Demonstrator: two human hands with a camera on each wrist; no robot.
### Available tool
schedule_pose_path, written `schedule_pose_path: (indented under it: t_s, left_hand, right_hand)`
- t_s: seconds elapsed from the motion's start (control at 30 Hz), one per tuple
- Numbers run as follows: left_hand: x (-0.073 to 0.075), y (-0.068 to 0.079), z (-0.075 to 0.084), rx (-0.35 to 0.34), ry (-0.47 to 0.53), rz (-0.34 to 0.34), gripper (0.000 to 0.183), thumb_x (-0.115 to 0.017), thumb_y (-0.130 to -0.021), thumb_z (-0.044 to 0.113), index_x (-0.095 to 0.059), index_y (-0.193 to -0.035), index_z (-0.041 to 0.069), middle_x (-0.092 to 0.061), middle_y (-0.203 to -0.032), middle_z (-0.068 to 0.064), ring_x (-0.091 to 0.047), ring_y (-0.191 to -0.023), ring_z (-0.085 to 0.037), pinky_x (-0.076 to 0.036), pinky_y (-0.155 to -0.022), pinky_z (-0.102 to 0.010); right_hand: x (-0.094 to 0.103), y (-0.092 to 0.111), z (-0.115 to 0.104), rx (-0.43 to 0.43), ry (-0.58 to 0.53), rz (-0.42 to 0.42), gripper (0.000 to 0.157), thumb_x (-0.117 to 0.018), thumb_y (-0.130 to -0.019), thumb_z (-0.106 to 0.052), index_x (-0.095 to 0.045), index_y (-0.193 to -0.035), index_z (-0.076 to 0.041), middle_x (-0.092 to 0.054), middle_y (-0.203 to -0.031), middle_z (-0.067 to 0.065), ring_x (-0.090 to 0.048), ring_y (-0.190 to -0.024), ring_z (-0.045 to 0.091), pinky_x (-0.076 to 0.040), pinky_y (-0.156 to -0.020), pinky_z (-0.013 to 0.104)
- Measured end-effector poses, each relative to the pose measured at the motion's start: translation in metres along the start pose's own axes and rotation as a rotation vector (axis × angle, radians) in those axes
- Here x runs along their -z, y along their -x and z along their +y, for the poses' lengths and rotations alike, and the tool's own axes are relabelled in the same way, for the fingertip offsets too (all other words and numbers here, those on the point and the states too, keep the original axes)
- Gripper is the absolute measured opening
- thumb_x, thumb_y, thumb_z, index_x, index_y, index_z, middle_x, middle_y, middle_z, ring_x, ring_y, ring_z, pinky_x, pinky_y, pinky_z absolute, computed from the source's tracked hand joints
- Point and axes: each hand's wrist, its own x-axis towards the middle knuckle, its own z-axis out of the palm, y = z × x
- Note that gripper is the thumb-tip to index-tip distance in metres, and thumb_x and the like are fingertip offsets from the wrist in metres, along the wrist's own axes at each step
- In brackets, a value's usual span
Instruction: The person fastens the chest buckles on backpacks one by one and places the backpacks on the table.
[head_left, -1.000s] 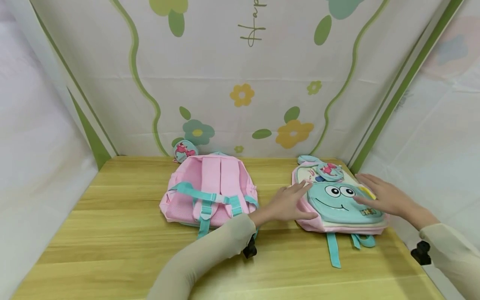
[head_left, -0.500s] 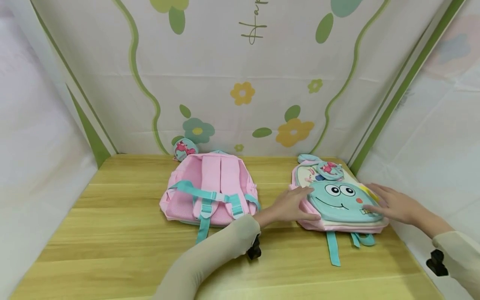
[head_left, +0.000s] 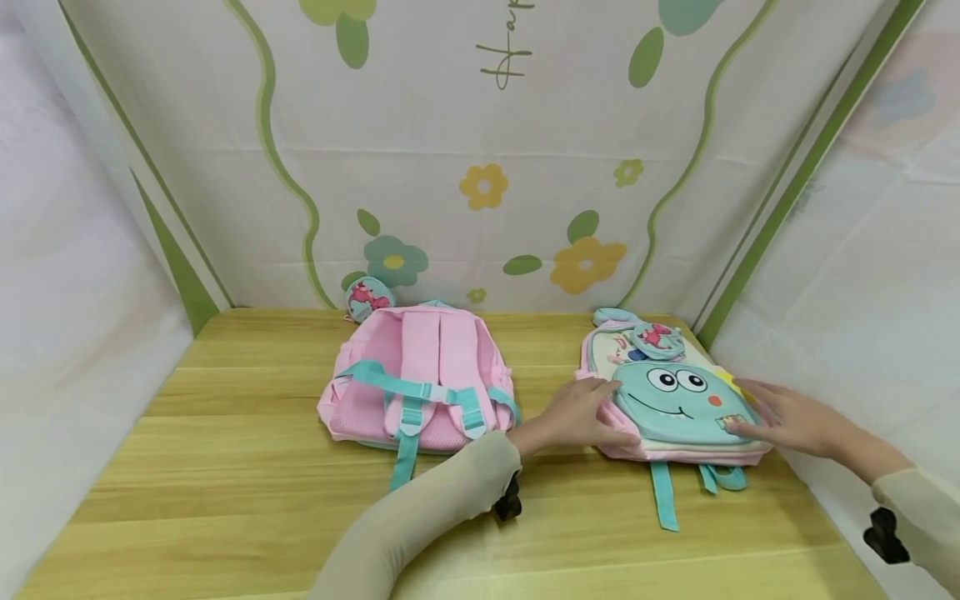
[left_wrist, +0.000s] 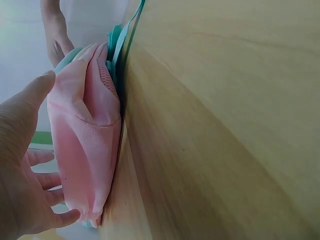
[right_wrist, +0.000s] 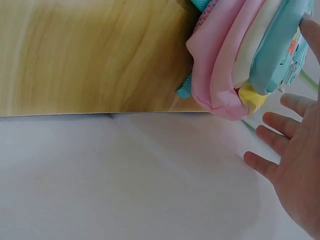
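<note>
A small children's backpack point(head_left: 663, 408) lies front up at the right of the table. Its aqua pocket carries a smiling face with big eyes, and a round aqua pouch point(head_left: 657, 340) rests near its top. My left hand point(head_left: 573, 414) is spread at the bag's pink left side; in the left wrist view the fingertips are very near or touching the pink fabric point(left_wrist: 82, 145). At the opposite side my right hand point(head_left: 798, 421) has its fingers spread. The right wrist view shows the thumb by the aqua pocket point(right_wrist: 280, 47) and the other fingers apart from the bag.
A second pink backpack point(head_left: 438, 350) lies straps up left of centre, with aqua webbing and a round pouch point(head_left: 369, 298) behind it. Both bags rest on a wooden table point(head_left: 225, 500). Patterned cloth walls point(head_left: 420, 108) rise at the back and sides.
My right hand has shifted outward to the right and slightly down, uncovering more of the pocket's face. My left hand has moved slightly down and right. Both backpacks stay in place.
</note>
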Motion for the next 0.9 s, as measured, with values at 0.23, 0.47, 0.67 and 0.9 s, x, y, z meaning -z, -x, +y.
schedule_pose_path:
  t_s: [0.23,0.47,0.67,0.9]
  left_hand:
    - [-0.003,0.003,0.0,0.032,0.0,-0.007,0.094,-0.063,-0.085,0.076,-0.037,-0.159,0.023,-0.043,-0.161,-0.005,-0.037,-0.15,-0.019,-0.031,-0.123,-0.043]
    - [-0.005,0.002,-0.001,0.035,0.0,-0.01,0.091,-0.062,-0.085,0.075,-0.04,-0.158,0.025,-0.043,-0.16,-0.009,-0.039,-0.149,-0.022,-0.036,-0.121,-0.043]
    - [-0.006,0.003,-0.002,0.045,0.018,-0.03,0.091,-0.061,-0.086,0.075,-0.037,-0.159,0.025,-0.041,-0.162,-0.009,-0.037,-0.151,-0.021,-0.033,-0.122,-0.045]
    - [-0.008,0.005,-0.001,0.053,0.025,-0.028,0.092,-0.062,-0.086,0.074,-0.037,-0.159,0.025,-0.041,-0.161,-0.009,-0.04,-0.149,-0.023,-0.035,-0.121,-0.045]
  right_hand:
    - [-0.004,0.008,0.0,0.014,-0.048,0.007,0.089,-0.073,-0.088,-0.052,-0.043,-0.149,0.006,-0.046,-0.146,0.038,-0.048,-0.127,0.061,-0.045,-0.09,0.073]
    - [-0.01,0.013,0.0,0.042,-0.04,0.041,0.102,-0.083,-0.077,-0.055,-0.045,-0.146,0.01,-0.051,-0.14,0.039,-0.052,-0.123,0.059,-0.047,-0.092,0.072]
    - [-0.018,0.014,0.004,0.054,-0.02,0.066,0.112,-0.086,-0.071,-0.06,-0.044,-0.145,0.012,-0.051,-0.14,0.04,-0.053,-0.122,0.059,-0.047,-0.093,0.07]
    - [-0.024,0.014,0.007,0.06,-0.05,0.076,0.112,-0.091,-0.067,-0.055,-0.044,-0.145,0.01,-0.046,-0.143,0.04,-0.049,-0.123,0.06,-0.045,-0.093,0.073]
